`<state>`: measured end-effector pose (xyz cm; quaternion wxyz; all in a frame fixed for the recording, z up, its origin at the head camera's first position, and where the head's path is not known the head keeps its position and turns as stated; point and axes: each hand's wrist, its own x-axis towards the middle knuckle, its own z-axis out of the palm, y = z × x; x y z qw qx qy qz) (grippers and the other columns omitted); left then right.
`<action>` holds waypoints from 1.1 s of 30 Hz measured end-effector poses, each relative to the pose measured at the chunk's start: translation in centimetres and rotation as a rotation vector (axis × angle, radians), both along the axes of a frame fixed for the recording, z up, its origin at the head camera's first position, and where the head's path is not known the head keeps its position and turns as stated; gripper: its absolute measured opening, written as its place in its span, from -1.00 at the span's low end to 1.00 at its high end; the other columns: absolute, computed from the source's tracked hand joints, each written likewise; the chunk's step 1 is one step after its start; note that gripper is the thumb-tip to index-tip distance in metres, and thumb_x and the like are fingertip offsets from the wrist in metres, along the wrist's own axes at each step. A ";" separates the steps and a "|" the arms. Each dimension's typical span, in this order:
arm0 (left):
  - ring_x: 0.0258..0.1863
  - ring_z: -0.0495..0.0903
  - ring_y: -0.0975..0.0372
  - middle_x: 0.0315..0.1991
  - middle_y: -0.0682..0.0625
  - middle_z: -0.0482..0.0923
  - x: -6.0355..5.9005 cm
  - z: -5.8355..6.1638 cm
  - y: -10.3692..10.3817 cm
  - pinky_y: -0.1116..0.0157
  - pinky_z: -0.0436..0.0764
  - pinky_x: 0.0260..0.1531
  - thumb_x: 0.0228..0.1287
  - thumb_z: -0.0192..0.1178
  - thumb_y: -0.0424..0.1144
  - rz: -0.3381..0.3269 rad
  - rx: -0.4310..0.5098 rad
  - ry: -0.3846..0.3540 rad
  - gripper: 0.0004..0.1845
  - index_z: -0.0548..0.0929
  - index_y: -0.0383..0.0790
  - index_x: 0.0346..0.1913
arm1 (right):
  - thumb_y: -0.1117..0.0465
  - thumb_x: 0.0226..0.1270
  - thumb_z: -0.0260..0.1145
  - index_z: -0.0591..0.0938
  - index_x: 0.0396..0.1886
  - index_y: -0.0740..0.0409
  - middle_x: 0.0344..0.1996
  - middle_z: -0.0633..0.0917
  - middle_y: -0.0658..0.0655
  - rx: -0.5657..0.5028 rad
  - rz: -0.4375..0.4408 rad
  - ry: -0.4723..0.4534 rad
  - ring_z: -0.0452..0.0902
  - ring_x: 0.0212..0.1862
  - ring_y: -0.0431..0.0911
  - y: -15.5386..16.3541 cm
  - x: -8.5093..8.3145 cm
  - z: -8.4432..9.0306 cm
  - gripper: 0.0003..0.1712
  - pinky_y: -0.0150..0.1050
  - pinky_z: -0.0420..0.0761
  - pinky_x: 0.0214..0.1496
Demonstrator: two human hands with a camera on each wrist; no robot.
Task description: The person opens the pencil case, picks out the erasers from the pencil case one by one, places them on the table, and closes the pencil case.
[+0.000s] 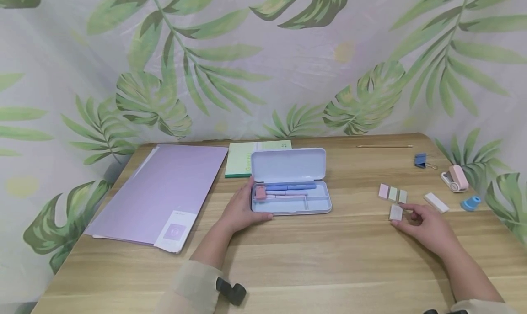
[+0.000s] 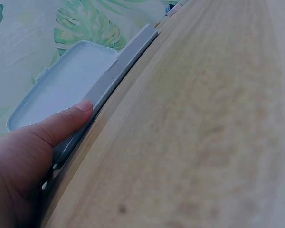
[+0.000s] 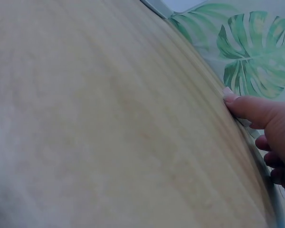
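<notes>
A pale blue pencil case lies on the table with its lid raised. Blue and lilac pens and a pink block lie in its back compartment. My left hand grips the case's left end, the thumb along its front wall. To the right, my right hand pinches a small whitish block, like an eraser, between thumb and finger. Just behind it lie a pink block, a green one and a grey-green one. In the right wrist view, the block is mostly hidden.
A purple folder lies at the left, a green notebook behind the case. Toward the right are a white bar, a blue cone-shaped piece, a pink stapler, a binder clip and a pencil.
</notes>
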<state>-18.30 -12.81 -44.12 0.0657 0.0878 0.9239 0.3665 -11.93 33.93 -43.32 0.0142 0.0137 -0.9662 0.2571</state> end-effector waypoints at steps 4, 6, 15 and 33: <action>0.52 0.06 -0.11 0.56 -0.16 0.04 0.0 0.0 0.0 -0.09 0.17 0.45 -0.18 0.52 0.24 0.003 -0.002 -0.001 0.39 -0.19 -0.07 0.59 | -0.14 0.21 0.41 0.54 0.18 0.34 -0.13 0.63 0.38 0.013 0.004 -0.009 0.51 -0.08 0.17 0.0 -0.1 -0.1 -0.25 0.00 0.48 -0.14; 0.53 0.06 -0.11 0.56 -0.16 0.04 0.0 0.0 -0.1 -0.08 0.17 0.45 -0.18 0.52 0.24 0.003 -0.003 -0.005 0.39 -0.19 -0.07 0.59 | -0.15 0.21 0.40 0.53 0.20 0.34 -0.13 0.63 0.37 0.015 0.004 -0.007 0.51 -0.08 0.15 0.0 -0.1 0.0 -0.23 -0.02 0.48 -0.15; 0.53 0.05 -0.09 0.56 -0.15 0.03 0.0 -0.1 -0.3 -0.07 0.16 0.46 -0.18 0.52 0.24 0.005 -0.001 -0.006 0.39 -0.20 -0.06 0.59 | -0.16 0.23 0.38 0.47 0.29 0.27 -0.13 0.57 0.26 -0.047 0.038 0.017 0.45 -0.12 0.05 -3.6 -1.7 1.6 -0.20 -0.18 0.43 -0.18; 0.49 0.15 -0.09 0.52 -0.18 0.13 -0.1 -0.3 -0.1 -0.08 0.24 0.42 -0.20 0.54 0.23 -0.004 0.001 0.029 0.41 -0.19 -0.05 0.59 | -0.07 0.13 0.48 0.58 0.20 0.10 -0.21 0.57 0.12 -0.230 0.333 0.008 0.44 -0.13 -0.03 -19.2 -7.6 2.1 -0.34 -0.19 0.47 -0.12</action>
